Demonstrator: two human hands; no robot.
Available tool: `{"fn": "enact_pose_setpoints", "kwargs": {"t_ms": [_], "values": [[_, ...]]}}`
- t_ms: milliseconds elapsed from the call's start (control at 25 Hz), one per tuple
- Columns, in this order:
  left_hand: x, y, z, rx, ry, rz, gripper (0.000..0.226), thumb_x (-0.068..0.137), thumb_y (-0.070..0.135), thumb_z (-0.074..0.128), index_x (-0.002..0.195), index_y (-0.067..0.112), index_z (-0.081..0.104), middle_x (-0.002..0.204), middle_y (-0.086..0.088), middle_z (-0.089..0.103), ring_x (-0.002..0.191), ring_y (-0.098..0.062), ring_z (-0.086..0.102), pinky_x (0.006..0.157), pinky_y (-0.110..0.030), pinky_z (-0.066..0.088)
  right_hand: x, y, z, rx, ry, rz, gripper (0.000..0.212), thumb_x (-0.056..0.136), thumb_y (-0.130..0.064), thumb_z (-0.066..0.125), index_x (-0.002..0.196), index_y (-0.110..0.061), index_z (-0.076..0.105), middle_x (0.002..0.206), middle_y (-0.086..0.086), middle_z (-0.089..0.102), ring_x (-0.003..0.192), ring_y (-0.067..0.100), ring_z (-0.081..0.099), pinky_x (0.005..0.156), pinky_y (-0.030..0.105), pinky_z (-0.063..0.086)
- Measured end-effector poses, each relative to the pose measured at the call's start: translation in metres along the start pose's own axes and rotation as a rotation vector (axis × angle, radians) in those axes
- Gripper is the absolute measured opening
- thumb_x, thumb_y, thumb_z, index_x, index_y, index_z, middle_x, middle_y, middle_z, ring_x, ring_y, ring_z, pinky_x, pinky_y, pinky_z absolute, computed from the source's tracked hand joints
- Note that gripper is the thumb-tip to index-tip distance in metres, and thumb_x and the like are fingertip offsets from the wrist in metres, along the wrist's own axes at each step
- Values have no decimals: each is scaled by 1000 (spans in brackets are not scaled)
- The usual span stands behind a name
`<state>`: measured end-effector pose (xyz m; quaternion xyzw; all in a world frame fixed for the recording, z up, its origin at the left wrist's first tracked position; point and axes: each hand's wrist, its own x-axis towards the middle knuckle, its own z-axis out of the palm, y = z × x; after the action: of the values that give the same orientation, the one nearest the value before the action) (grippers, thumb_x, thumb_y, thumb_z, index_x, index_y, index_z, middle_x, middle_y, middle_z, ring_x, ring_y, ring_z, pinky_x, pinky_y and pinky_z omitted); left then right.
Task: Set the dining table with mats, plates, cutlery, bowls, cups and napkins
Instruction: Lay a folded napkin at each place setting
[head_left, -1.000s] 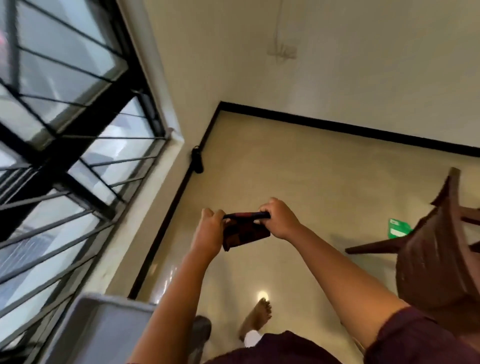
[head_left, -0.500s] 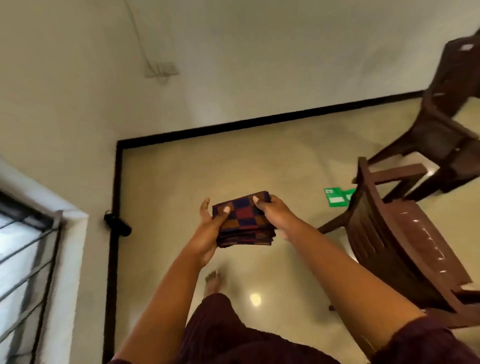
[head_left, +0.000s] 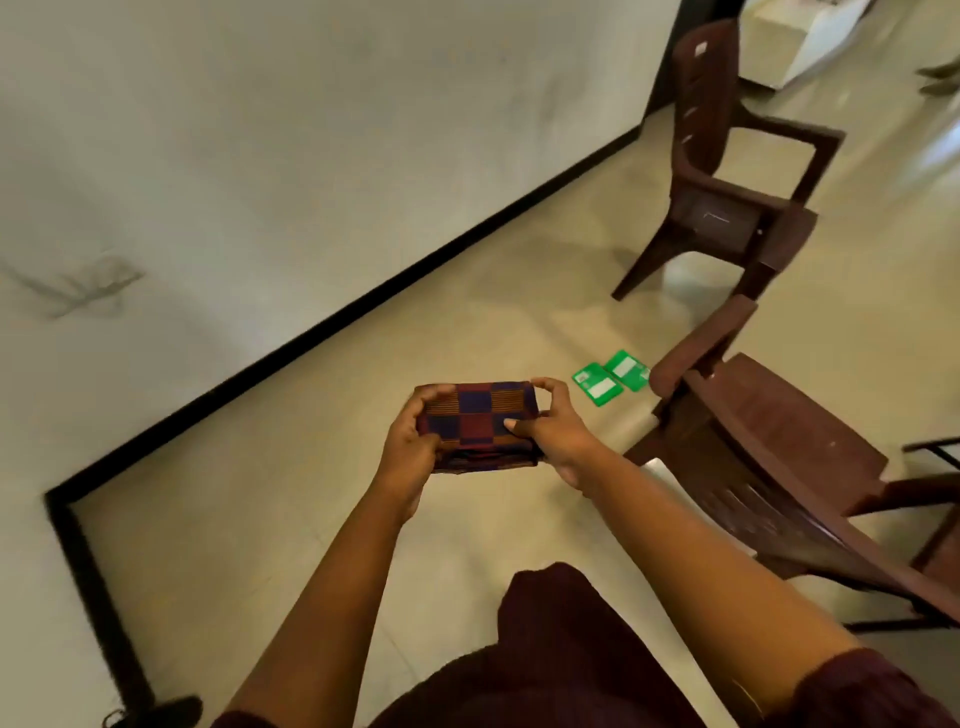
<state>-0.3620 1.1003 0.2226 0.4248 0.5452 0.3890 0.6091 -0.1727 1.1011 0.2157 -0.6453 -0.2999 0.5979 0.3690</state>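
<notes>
Left hand (head_left: 408, 451) curled round left end of folded checked napkin stack (head_left: 480, 423), held at chest height above floor (head_left: 291, 519). Right hand (head_left: 558, 434) gripping right end, thumb on top. Green cards (head_left: 610, 376) on floor beyond. Brown chairs (head_left: 769, 441) at right.

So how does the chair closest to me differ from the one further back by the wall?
The near chair stands just right of the hands, cut off by the frame edge, with mostly its seat and one armrest showing; the far chair stands by the wall and shows whole: tall back, both armrests, legs. The near one has slots visible in its surface; the far one's seat looks plain. Both are dark brown armchairs, apparently moulded plastic, with empty seats.
</notes>
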Motion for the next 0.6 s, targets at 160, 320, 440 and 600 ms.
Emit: {"fn": "enact_pose_setpoints", "kwargs": {"t_ms": [160,320,440,600], "values": [[80,7,22,22,-34,-96,50,84,-18,48,120,14,62,112,-4,69,92,-17,70,60,-23,56,69,-16,-5,136,258,-37,42,86,4,65,100,-17,32,90,9,60,71,22,61,58,30,52],[190,8,44,121,-190,-138,52,91,-7,56,134,21,47,124,-4,62,109,-18,64,82,-37,59,168,-57,-30,235,385,-12,33,87,1,65,77,-18,41,81,10,62,69,23,62,56,30,52],[273,42,66,244,-288,-129,58,88,-7,61,136,21,44,128,-5,59,114,-18,61,94,-44,54,228,-103,-55,228,436,-10,30,90,1,62,73,-18,46,78,8,61,68,18,60,55,26,51],[369,105,119,299,-357,-47,65,82,-8,67,135,23,44,125,-1,59,112,-13,61,89,-33,57,292,-166,-99,199,486,-88,23,94,-3,57,80,-18,48,93,9,64,84,20,64,72,39,58]]}}
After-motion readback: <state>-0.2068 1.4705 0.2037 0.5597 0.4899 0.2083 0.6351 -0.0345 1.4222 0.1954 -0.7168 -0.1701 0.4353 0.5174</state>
